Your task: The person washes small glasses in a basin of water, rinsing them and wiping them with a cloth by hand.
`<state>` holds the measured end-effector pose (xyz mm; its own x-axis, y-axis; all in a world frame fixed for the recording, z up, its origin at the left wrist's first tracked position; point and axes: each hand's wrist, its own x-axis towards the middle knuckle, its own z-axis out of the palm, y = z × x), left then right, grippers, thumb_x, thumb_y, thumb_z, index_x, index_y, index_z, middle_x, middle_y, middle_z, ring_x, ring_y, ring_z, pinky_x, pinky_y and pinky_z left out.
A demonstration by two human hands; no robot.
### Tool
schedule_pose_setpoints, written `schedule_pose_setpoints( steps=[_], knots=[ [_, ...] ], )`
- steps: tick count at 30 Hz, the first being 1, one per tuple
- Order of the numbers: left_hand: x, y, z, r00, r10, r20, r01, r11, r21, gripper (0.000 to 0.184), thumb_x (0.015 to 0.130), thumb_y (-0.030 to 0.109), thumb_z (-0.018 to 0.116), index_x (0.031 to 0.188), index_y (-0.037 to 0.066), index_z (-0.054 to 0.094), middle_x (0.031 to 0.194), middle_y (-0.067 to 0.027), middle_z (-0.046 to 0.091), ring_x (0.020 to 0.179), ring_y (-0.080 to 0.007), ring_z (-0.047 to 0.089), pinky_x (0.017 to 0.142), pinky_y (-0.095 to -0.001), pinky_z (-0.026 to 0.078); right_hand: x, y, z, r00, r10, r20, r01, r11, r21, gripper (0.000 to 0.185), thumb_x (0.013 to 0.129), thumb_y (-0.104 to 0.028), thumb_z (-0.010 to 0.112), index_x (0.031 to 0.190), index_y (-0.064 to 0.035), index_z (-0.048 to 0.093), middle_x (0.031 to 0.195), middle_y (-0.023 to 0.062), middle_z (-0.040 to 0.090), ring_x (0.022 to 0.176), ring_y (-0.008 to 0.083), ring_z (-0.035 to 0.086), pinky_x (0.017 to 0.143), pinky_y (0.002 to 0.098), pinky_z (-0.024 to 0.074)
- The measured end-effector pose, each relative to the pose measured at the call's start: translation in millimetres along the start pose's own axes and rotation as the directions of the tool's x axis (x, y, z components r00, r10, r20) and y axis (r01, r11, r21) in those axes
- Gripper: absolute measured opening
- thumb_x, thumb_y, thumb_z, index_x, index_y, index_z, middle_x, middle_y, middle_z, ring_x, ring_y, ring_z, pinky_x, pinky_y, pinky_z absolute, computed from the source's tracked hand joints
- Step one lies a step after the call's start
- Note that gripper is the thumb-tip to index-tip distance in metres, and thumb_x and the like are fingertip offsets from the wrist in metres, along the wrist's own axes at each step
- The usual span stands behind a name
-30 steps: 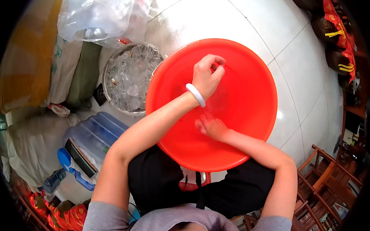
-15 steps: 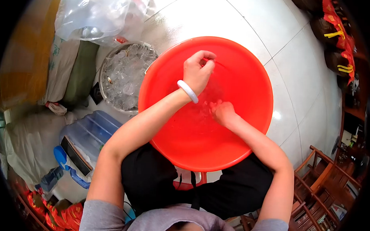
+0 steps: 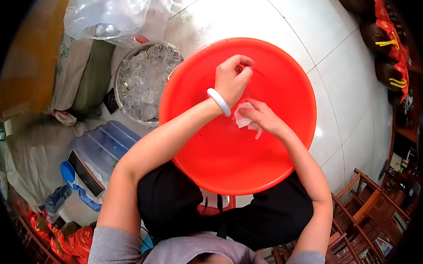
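A large red plastic basin [image 3: 285, 155] sits in front of my lap, with some water visible inside. My left hand [image 3: 233, 77], with a pale bangle at the wrist, is over the basin, its thumb and fingers curled together in a pinch. Whatever it may hold is too small or hidden to make out. Just below and to its right, my right hand [image 3: 263, 117] grips a thin, wet-looking white cloth [image 3: 243, 118], whose loose end hangs down over the basin.
Left of the basin stands a round metal tub [image 3: 121, 103] filled with small clear glass pieces. Clear plastic bags [image 3: 106, 12] lie behind it. A translucent blue bin [image 3: 109, 144] and a phone-like dark panel [image 3: 86, 174] are at left; wooden chairs [image 3: 362, 221] are at right.
My right hand has risen out of the bottom of the basin, and the white cloth now shows in it. My left hand has shifted slightly right and keeps its pinch.
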<state>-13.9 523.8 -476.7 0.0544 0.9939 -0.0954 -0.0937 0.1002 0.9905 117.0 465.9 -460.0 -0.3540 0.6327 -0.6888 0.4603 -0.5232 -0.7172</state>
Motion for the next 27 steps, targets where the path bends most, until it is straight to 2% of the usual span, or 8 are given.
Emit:
schedule_pose_setpoints(
  steps=[3, 7, 10, 12, 16, 20, 26, 27],
  knots=[
    [0.1, -1.8, 2.5, 1.000, -0.019, 0.005, 0.019, 0.998, 0.052, 0.010, 0.078, 0.001, 0.051, 0.086, -0.002, 0.057, 0.066, -0.0025, 0.056, 0.054, -0.0065, 0.051, 0.049, -0.0196, 0.042, 13.0, 45.0, 2.9, 0.957, -0.262, -0.123, -0.002, 0.419, -0.908, 0.031, 0.082, -0.034, 0.051, 0.088, -0.0030, 0.050, 0.078, 0.0120, 0.061, 0.067, 0.0193, 0.060, 0.049, 0.0307, 0.0477],
    [-5.5, -4.9, 1.5, 1.000, 0.000, -0.005, 0.000, 0.999, 0.040, 0.010, 0.078, 0.000, 0.051, 0.086, -0.002, 0.058, 0.065, -0.0020, 0.056, 0.054, -0.0059, 0.051, 0.049, -0.0192, 0.042, -10.2, -14.9, -7.0, 1.000, 0.009, -0.028, -0.008, 0.999, 0.045, 0.027, 0.081, -0.031, 0.051, 0.090, -0.0051, 0.053, 0.079, 0.0175, 0.062, 0.067, 0.0308, 0.061, 0.055, 0.0420, 0.0487],
    [-3.1, -11.1, 2.2, 0.996, 0.092, 0.003, -0.092, 0.992, 0.092, 0.011, 0.077, -0.001, 0.050, 0.085, -0.001, 0.058, 0.067, -0.0027, 0.057, 0.058, -0.0055, 0.051, 0.051, -0.0203, 0.042, 13.8, 42.4, 2.1, 0.981, -0.157, -0.112, -0.002, 0.574, -0.819, 0.031, 0.079, -0.033, 0.052, 0.092, -0.0053, 0.053, 0.075, 0.0095, 0.063, 0.065, 0.0213, 0.061, 0.049, 0.0316, 0.0488],
    [-3.4, -10.2, 2.8, 0.982, 0.188, -0.008, -0.184, 0.969, 0.162, 0.013, 0.074, -0.002, 0.052, 0.084, -0.001, 0.059, 0.072, -0.0041, 0.058, 0.064, -0.0081, 0.053, 0.057, -0.0223, 0.044, 9.9, 57.1, -7.5, 0.974, -0.224, 0.032, 0.160, 0.586, -0.794, 0.030, 0.080, -0.031, 0.055, 0.096, -0.0053, 0.053, 0.074, 0.0038, 0.062, 0.063, 0.0152, 0.059, 0.046, 0.0261, 0.0476],
    [-8.1, -5.1, 4.8, 0.993, 0.114, -0.008, -0.112, 0.984, 0.135, 0.012, 0.074, 0.001, 0.053, 0.085, 0.000, 0.059, 0.073, -0.0047, 0.058, 0.063, -0.0079, 0.053, 0.056, -0.0227, 0.044, -12.8, -8.2, -8.2, 0.976, -0.047, 0.214, -0.003, 0.974, 0.227, 0.023, 0.082, -0.019, 0.055, 0.099, -0.0041, 0.053, 0.084, 0.0086, 0.062, 0.069, 0.0144, 0.061, 0.050, 0.0305, 0.0514],
    [-9.0, -4.3, 2.7, 0.989, 0.145, 0.005, -0.144, 0.971, 0.190, 0.012, 0.076, 0.001, 0.051, 0.086, -0.001, 0.058, 0.069, -0.0055, 0.058, 0.058, -0.0080, 0.053, 0.053, -0.0221, 0.045, 17.2, 66.7, -3.2, 0.972, -0.051, 0.231, 0.160, 0.861, -0.483, 0.024, 0.083, -0.015, 0.052, 0.102, 0.0013, 0.051, 0.090, 0.0123, 0.060, 0.069, 0.0156, 0.061, 0.055, 0.0294, 0.0548],
    [-8.9, -6.5, 3.2, 0.995, 0.095, 0.003, -0.094, 0.986, 0.141, 0.012, 0.076, 0.001, 0.051, 0.086, -0.002, 0.057, 0.069, -0.0056, 0.058, 0.058, -0.0083, 0.054, 0.053, -0.0225, 0.046, -4.7, 25.9, -8.6, 0.958, 0.014, 0.286, -0.066, 0.983, 0.173, 0.033, 0.080, -0.024, 0.058, 0.102, 0.0006, 0.051, 0.088, 0.0097, 0.061, 0.077, 0.0194, 0.062, 0.049, 0.0299, 0.0520],
    [-7.9, -10.2, 3.0, 0.995, 0.096, 0.015, -0.097, 0.984, 0.149, 0.012, 0.076, 0.002, 0.052, 0.085, -0.002, 0.058, 0.069, -0.0058, 0.058, 0.058, -0.0086, 0.054, 0.053, -0.0226, 0.046, 8.6, 67.7, -5.1, 0.981, -0.111, 0.161, 0.172, 0.878, -0.446, 0.035, 0.079, -0.025, 0.059, 0.102, 0.0004, 0.052, 0.086, 0.0089, 0.061, 0.075, 0.0173, 0.061, 0.046, 0.0288, 0.0506]
  ],
)
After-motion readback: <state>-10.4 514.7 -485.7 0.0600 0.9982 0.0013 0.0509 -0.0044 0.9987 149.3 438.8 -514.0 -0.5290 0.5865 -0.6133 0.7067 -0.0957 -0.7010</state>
